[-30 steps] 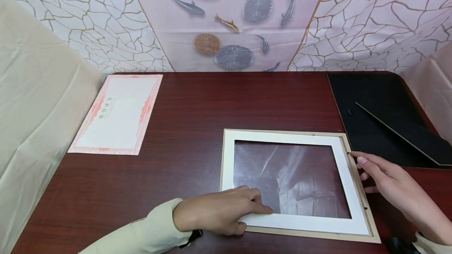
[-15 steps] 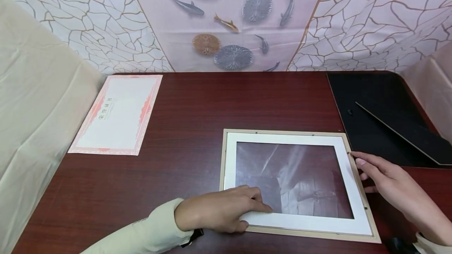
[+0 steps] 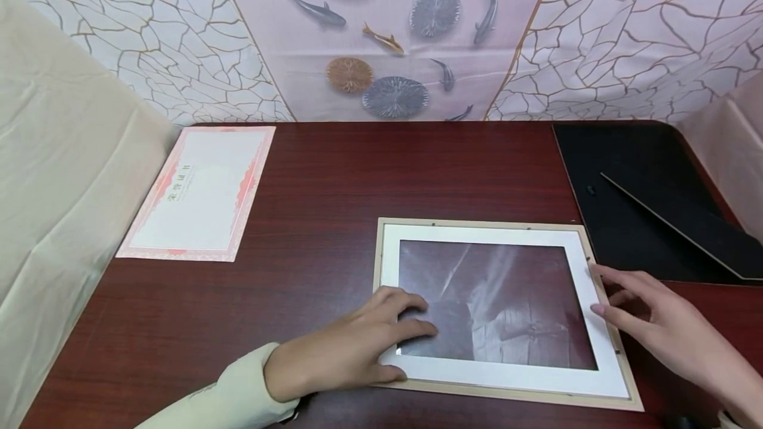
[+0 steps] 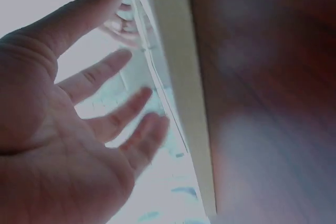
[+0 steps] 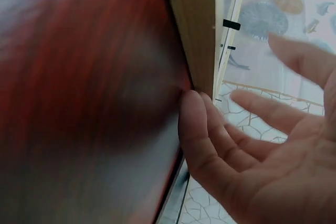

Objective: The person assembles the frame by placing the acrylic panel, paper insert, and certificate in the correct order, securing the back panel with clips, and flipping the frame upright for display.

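Wooden picture frame [image 3: 507, 394]: flat, near right, apparently back-up for access to its white mat [image 3: 512, 374]. Left hand [image 3: 352, 349]: released, over near-left corner. Right hand [image 3: 661, 323]: unclenched, fingertips touching right rail [image 3: 625, 371], presumably steadying.

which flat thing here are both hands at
The pale frame around the white mat, with left hand and right hand at opposite ends; the pink-bordered sheet and black board lie untouched.
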Motion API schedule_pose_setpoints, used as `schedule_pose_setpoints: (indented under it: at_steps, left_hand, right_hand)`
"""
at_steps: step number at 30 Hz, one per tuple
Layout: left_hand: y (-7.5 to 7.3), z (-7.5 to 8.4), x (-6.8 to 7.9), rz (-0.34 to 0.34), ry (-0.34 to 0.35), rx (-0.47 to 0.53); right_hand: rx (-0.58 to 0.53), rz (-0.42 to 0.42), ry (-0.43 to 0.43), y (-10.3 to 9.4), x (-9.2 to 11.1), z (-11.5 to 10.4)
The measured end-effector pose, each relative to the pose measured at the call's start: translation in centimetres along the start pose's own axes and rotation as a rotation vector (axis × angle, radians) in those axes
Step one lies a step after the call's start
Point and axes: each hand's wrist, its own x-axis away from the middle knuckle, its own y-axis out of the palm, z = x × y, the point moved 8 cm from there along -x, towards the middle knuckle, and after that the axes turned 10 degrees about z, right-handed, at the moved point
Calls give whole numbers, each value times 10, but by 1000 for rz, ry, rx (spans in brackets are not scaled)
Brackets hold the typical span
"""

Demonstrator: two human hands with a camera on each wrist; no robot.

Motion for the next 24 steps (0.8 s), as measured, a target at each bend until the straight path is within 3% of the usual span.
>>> schedule_pose_setpoints:
  at_steps: [6,11,18,21,24]
  left_hand:
    - [-7,-21,12,95,-120,-105]
    - [-7,-31,16,92,-193,-109]
    - [-13,-48,20,80,-252,-72]
    - [-17,-59,22,74,-288,-45]
    - [-20,-71,22,58,-327,-18]
  right_hand:
    - [68,23,-114,6,11,-3]
    - [95,67,-153,10,16,-9]
    - [78,34,-140,15,11,-20]
    - [51,72,-206,14,7,-29]
    - [21,156,-329,11,5,-39]
